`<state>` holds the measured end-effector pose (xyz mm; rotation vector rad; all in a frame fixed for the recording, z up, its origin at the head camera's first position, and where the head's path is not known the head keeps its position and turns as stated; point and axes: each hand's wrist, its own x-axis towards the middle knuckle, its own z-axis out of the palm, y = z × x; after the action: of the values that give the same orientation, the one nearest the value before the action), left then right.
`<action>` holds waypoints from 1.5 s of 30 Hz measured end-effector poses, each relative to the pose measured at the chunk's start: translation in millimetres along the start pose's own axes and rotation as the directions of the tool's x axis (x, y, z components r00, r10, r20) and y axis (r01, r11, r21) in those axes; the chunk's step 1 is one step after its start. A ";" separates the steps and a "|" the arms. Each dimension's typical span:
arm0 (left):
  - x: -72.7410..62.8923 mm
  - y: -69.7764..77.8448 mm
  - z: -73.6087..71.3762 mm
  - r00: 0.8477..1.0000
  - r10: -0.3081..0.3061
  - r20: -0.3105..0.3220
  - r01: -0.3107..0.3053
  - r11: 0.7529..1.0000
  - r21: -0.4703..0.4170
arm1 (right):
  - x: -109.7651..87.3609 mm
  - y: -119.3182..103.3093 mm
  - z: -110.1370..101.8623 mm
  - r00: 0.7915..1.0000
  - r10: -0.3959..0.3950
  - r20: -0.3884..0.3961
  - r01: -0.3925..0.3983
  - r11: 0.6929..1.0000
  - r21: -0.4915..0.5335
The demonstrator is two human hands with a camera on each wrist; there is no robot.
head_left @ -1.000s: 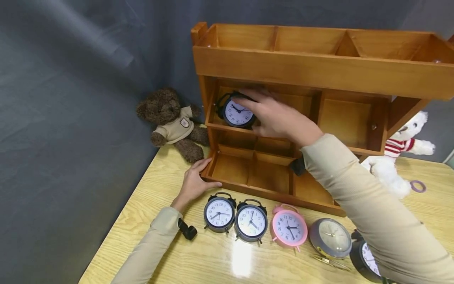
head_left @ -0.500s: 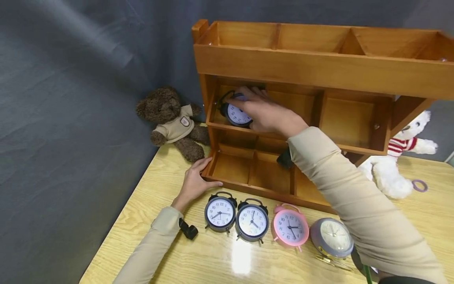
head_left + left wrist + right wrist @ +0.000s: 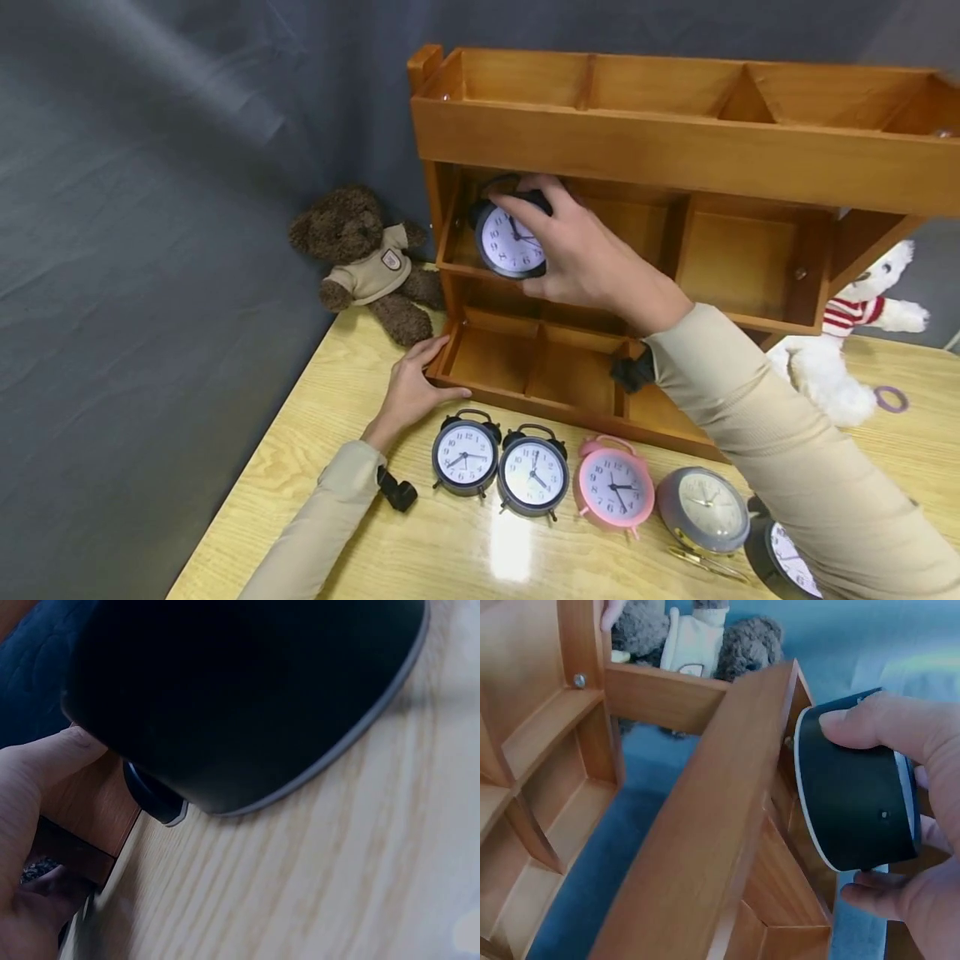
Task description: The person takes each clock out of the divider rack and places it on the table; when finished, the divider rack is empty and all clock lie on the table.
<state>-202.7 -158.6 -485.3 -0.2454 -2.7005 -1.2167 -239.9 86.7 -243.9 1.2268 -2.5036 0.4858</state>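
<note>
My right hand (image 3: 581,246) grips a black twin-bell alarm clock (image 3: 510,243) by its round case, at the left compartment of the middle tier of a wooden shelf (image 3: 637,137). In the right wrist view, my thumb lies on top of the clock's dark case (image 3: 855,795) and the fingers reach round its back and underside. My left hand (image 3: 408,387) holds the shelf's lower left corner, thumb along the front edge and fingers at the side. Just right of it, a black alarm clock (image 3: 465,454) stands on the table, and its dark back (image 3: 247,697) fills the left wrist view.
Along the table front stand another black clock (image 3: 533,472), a pink clock (image 3: 615,487), a grey clock (image 3: 705,510) and a dark clock (image 3: 787,558) partly behind my right sleeve. A brown teddy bear (image 3: 367,258) sits left of the shelf, a white bear (image 3: 825,375) right, near a purple ring (image 3: 891,398).
My right hand has closed round the black clock in the middle tier and shifted it slightly right and outward, its face now straighter. My left hand has stayed at the shelf corner.
</note>
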 end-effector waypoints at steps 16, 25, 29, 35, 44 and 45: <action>-1.7 3.8 8.0 1.000 -0.004 0.029 0.004 1.000 -0.002 | -69.3 -10.9 -10.8 0.988 0.051 -0.142 -0.040 0.996 0.082; -3.6 2.9 5.1 1.000 0.010 0.027 -0.010 1.000 -0.001 | -140.7 -12.3 -26.1 0.955 0.141 -0.261 -0.111 0.986 0.124; -3.5 4.0 4.3 0.999 -0.014 0.041 0.014 1.000 0.004 | -169.9 -7.7 -33.5 0.940 0.183 -0.287 -0.158 0.982 0.106; -5.5 4.9 0.9 0.998 -0.044 0.052 0.044 0.999 -0.001 | -206.8 -0.8 -41.7 0.928 0.237 -0.286 -0.236 0.971 0.039; -5.9 8.3 -2.9 0.998 -0.042 0.041 0.042 0.999 -0.003 | -274.7 11.6 -50.0 0.850 0.435 -0.296 -0.449 0.893 0.023; -5.9 8.7 -3.1 0.998 -0.042 0.041 0.042 0.999 -0.004 | -283.3 14.7 -49.9 0.841 0.449 -0.300 -0.464 0.886 0.026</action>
<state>-194.7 -155.7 -478.2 -0.2173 -2.7515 -1.2435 -79.6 313.7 -319.6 0.4728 -2.5070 0.6623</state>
